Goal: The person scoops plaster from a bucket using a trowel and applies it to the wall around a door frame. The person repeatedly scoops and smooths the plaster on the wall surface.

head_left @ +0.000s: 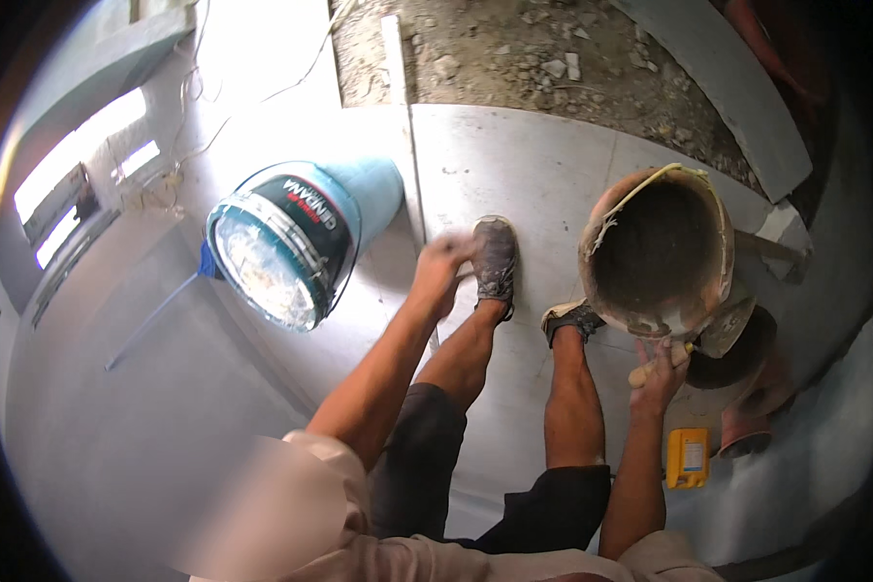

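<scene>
A pale, smooth tiled floor [543, 155] spreads across the room, meeting rough brown soil [475, 58] strewn with broken stones on the far side. A long, thin straight strip [404, 126] crosses from the soil toward the person.

To the right, a round bucket [592, 267] with an orange-brown, crusted rim opens upward; its inside is dull grey-brown, and a yellowish cord [640, 184] runs along its far edge. Just beside its near edge, the person's right hand [662, 371] is closed around the rounded, light handle of a trowel [728, 330], whose flat, dirt-coated metal blade points right, over a dark round container [742, 359]. Nearer lies a boxy yellow case [688, 458].

The left hand [446, 264], blurred, hangs in front of a dark, dusty shoe [496, 254]; whether its fingers are clenched or loose, one cannot tell. Farther left, a glossy teal pail [373, 194] with a dark label and thin wire handle lies near a slim blue stick [155, 318].
</scene>
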A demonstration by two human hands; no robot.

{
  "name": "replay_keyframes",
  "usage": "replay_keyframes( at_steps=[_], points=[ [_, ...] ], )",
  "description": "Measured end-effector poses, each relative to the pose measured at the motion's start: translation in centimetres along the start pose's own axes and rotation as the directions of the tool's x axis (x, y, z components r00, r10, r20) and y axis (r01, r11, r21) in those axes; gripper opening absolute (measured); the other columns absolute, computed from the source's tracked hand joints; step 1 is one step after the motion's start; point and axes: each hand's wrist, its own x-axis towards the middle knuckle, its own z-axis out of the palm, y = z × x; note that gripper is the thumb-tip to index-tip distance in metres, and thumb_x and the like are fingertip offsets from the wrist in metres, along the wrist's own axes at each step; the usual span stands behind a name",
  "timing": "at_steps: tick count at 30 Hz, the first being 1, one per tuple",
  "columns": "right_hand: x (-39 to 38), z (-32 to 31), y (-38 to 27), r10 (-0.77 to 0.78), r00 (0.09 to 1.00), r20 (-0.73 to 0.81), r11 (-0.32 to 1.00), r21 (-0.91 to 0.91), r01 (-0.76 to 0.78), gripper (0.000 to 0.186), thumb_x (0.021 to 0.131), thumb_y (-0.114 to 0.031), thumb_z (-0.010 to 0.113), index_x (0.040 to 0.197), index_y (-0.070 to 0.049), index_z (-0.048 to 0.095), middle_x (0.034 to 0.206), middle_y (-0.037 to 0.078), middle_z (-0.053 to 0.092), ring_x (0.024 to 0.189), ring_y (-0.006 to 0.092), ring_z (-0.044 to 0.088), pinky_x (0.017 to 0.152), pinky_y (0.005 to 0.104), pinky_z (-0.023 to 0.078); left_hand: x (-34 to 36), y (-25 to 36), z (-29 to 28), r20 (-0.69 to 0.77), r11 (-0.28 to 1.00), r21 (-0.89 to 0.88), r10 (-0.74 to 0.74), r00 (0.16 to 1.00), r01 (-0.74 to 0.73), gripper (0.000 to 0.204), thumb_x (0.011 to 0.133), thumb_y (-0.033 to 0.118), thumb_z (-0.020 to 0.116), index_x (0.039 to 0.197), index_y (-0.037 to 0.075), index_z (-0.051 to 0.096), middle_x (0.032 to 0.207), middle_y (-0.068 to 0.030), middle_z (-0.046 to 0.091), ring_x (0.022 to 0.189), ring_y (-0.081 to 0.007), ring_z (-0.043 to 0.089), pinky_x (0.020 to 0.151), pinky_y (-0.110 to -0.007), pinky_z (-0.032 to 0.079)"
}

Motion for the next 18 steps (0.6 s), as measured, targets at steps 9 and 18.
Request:
replay_keyframes(
  at_steps=[9,18],
  points=[
    [-2.3,2.9,-2.6,0.010,0.995,0.095,0.990,-0.143,0.003,0.054,0.098,-0.016,0.065,0.143,-0.004,0.038,0.140,0.017,0.047,0.130,0.0328,0.050,0.109,0.0571,0.046,-11.5,-3.9,-18.7,-0.269,0.039,-0.961,0.085,0.960,-0.272,0.073,0.100,0.038,0.059,0.151,-0.005,0.029,0.153,-0.0290,0.038,0.141,-0.0498,0.037,0.116,-0.067,0.032],
    [-4.4,4.6,-3.9,-0.097,0.989,0.115,0.985,-0.133,0.112,0.057,0.095,-0.015,0.067,0.144,-0.003,0.039,0.137,0.015,0.051,0.126,0.0309,0.054,0.105,0.0535,0.049,-8.1,-5.7,-19.6,-0.414,0.140,-0.906,-0.096,0.905,-0.399,0.077,0.083,0.030,0.077,0.146,0.002,0.044,0.148,-0.0168,0.049,0.138,-0.0422,0.043,0.115,-0.068,0.028]
  ],
)
